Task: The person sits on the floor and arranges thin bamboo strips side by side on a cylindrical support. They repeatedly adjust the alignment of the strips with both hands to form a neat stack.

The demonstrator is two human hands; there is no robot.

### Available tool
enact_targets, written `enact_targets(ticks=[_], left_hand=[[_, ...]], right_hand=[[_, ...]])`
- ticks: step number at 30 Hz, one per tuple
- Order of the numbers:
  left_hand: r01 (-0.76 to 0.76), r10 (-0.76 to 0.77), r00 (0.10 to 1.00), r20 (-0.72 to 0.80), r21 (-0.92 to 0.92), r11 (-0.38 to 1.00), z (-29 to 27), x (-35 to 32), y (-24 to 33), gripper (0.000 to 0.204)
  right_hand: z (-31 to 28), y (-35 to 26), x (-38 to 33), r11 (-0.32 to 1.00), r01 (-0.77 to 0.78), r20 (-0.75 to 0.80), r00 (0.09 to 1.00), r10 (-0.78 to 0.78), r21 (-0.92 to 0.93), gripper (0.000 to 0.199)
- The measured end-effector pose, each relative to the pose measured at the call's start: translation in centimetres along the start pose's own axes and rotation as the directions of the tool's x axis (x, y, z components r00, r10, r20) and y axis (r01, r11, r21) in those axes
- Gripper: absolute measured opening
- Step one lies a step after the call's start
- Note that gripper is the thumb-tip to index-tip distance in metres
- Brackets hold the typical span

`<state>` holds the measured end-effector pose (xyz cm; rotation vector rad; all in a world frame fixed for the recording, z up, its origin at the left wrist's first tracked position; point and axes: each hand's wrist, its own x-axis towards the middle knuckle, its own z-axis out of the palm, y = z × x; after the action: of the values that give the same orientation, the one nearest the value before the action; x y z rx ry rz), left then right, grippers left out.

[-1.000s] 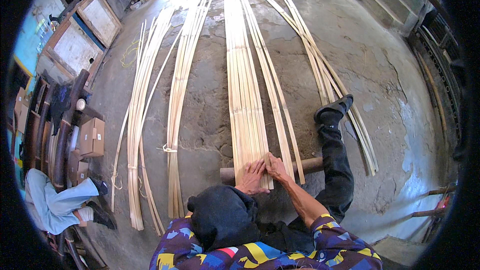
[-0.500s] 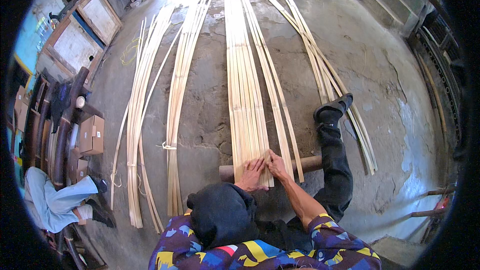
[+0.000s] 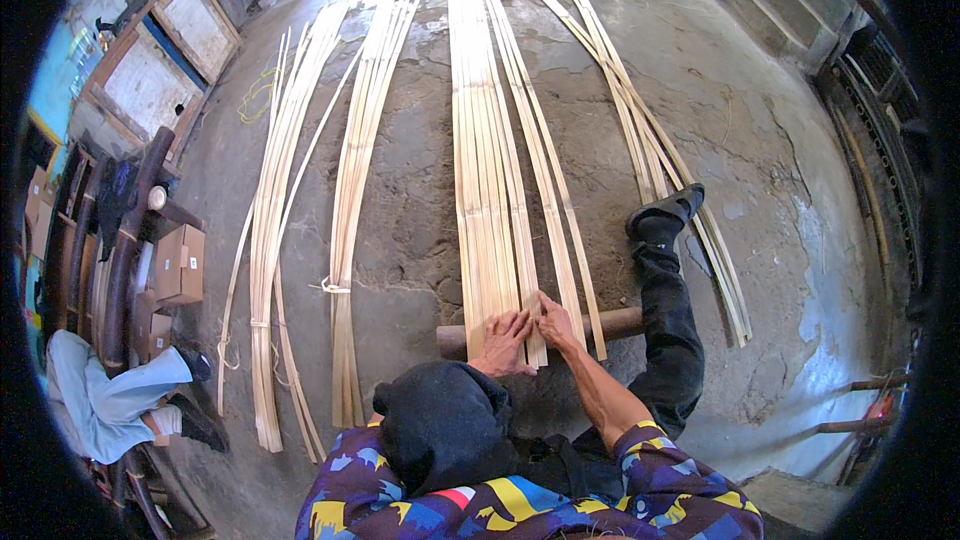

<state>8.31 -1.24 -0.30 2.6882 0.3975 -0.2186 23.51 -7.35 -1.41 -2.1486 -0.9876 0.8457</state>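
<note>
Rough grey concrete floor (image 3: 400,240), cracked and shiny in patches, spreads around the left fingers (image 3: 508,328) and the right fingers (image 3: 545,308). Long pale strips (image 3: 485,170), flat, narrow and wood-like, with darker bands across their smooth faces, lie side by side in a close row running straight ahead from the fingers; the row's near end is directly beneath and between them. Stretched over that end, the left fingers rest on the strips with the thumb set apart, though whether they grip anything I cannot tell. Bent and narrow together, the right fingers touch the row's right edge, just beside the left ones; whether they pinch a strip is unclear. Beneath the near ends a round brown pole (image 3: 618,324) lies crosswise, extending to both sides of the fingers. Near the fingers, on the right, lie two loose strips (image 3: 527,110); farther right and ahead, slender crossed strips (image 3: 618,85) run past a foot in a dark sandal (image 3: 665,210). Well left of the fingers lie a bundle (image 3: 362,150) bound by a pale knotted tie (image 3: 335,286) and, beyond it, a looser bundle (image 3: 268,240) with stray ends.
</note>
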Motion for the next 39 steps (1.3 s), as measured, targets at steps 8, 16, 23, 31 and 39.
enact_targets(ticks=[8,16,23,31,39], left_hand=[[0.010,-0.011,0.999,-0.048,-0.023,1.000,0.2,0.0,0.2,0.113],[0.025,-0.027,0.998,-0.050,-0.031,0.999,0.4,-0.1,0.2,0.114],[0.003,-0.003,1.000,-0.025,-0.033,0.999,0.2,0.0,0.1,0.112],[0.024,-0.024,0.999,-0.039,-0.007,1.000,-0.2,0.3,0.4,0.114],[0.035,-0.035,0.999,-0.013,-0.032,0.999,-0.5,0.7,0.5,0.111]], right_hand=[[0.4,0.4,0.4,0.997,-0.081,-0.012,0.997,0.081,0.022,0.056],[0.1,0.4,0.2,0.999,-0.035,0.020,0.999,0.035,0.035,0.053],[-0.7,-1.1,-0.4,0.996,-0.084,0.001,0.996,0.084,-0.008,0.050],[-0.9,-1.1,-0.2,0.993,-0.087,0.028,0.996,0.089,-0.079,0.048],[-0.4,-0.2,-0.1,0.989,-0.032,-0.016,0.999,0.030,-0.147,0.039]])
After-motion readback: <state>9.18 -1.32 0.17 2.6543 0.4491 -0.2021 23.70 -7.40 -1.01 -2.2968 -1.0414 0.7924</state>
